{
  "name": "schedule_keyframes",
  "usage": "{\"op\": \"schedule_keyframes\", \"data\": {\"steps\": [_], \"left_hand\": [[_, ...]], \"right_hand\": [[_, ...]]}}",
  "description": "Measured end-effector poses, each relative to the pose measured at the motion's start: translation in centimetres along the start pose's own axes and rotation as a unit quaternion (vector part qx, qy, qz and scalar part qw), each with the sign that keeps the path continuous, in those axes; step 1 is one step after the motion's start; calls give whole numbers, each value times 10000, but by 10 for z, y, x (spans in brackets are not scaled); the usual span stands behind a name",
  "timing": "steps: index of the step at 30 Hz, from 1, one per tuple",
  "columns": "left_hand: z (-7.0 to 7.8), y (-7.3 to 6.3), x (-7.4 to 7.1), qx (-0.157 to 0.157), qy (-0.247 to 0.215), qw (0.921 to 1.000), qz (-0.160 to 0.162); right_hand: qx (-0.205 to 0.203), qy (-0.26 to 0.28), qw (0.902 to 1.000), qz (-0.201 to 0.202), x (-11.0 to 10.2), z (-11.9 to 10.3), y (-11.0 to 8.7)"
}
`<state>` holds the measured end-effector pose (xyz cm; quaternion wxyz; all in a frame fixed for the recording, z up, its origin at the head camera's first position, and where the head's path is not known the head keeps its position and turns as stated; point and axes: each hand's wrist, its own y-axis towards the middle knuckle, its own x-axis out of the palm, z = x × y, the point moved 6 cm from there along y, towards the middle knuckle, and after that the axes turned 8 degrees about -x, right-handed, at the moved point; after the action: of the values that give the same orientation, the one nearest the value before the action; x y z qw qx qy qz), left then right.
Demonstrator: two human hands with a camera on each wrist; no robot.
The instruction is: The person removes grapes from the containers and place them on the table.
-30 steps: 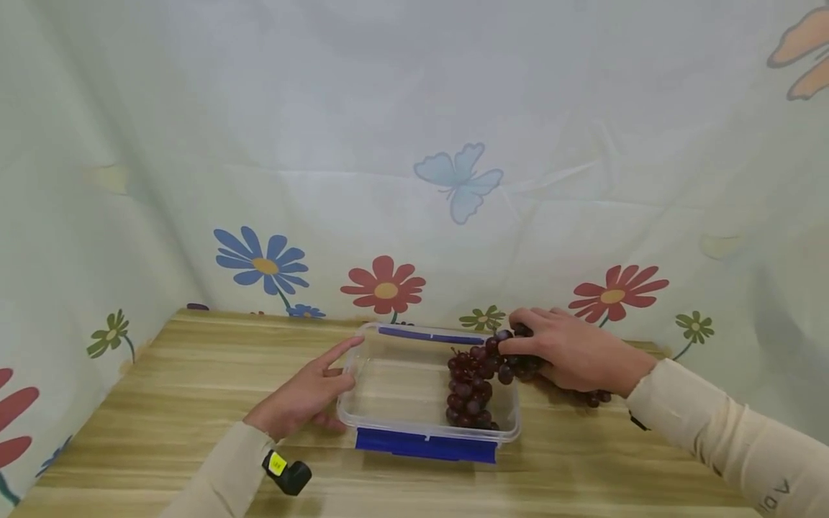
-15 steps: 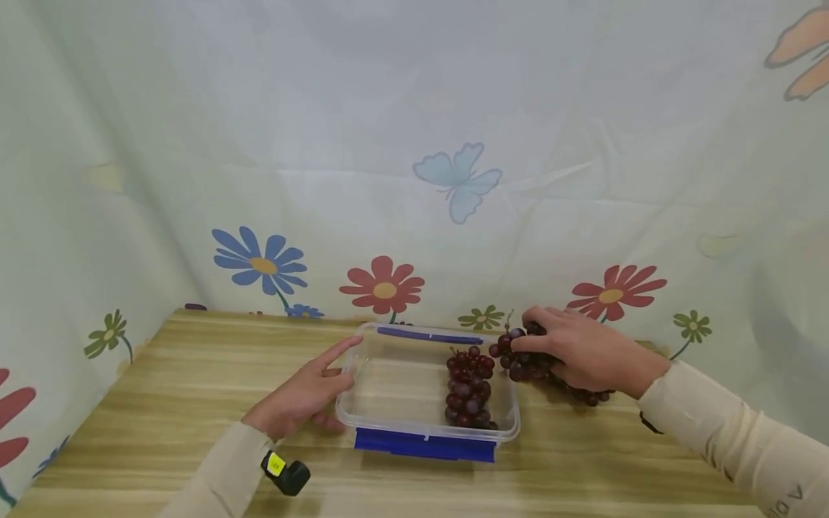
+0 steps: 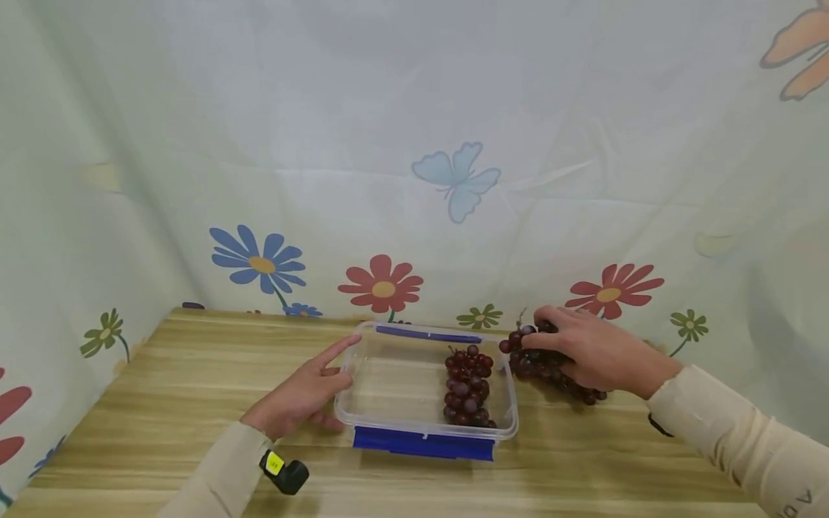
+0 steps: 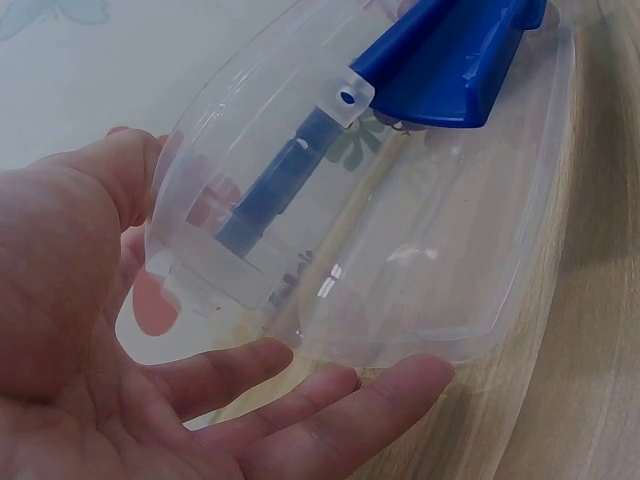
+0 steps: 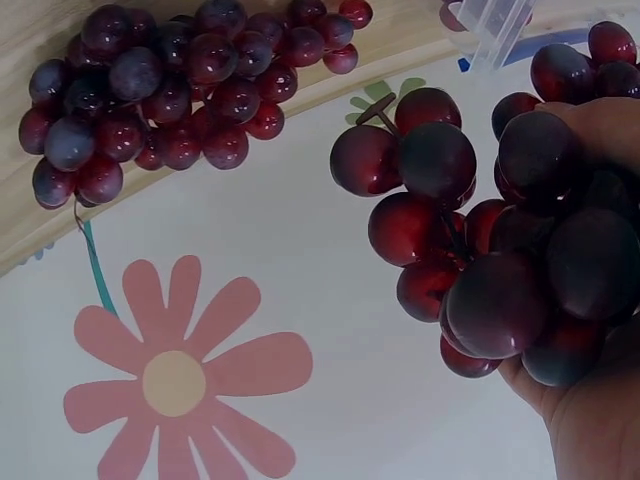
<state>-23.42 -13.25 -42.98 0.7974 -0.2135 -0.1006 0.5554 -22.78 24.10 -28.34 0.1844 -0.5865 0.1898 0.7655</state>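
Through the head view, I am watching a light wood-grain tabletop (image 3: 570, 464) carrying a clear, blue-latched plastic storage container (image 3: 404, 424), which is sitting near the back edge. To its right, I am seeing a bunch of dark red grapes (image 5: 212, 60) lying directly on the wood-grain surface.

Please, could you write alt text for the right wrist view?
The right hand holds a bunch of dark red grapes. A second bunch lies on the wood-grain table, near a pink flower printed on a pale backdrop.
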Motion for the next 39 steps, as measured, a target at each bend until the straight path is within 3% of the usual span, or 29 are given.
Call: {"op": "schedule_keyframes", "data": {"steps": [12, 33, 39], "left_hand": [[-1, 1, 0, -42, 18, 10000, 37], [-2, 2, 1, -85, 45, 9999, 131], [-2, 0, 1, -96, 8, 9999, 89]], "right_hand": [[243, 62, 9995, -193, 6, 7, -11], [254, 148, 9996, 52, 23, 7, -23], [469, 273, 9985, -120, 30, 6, -24]]}}
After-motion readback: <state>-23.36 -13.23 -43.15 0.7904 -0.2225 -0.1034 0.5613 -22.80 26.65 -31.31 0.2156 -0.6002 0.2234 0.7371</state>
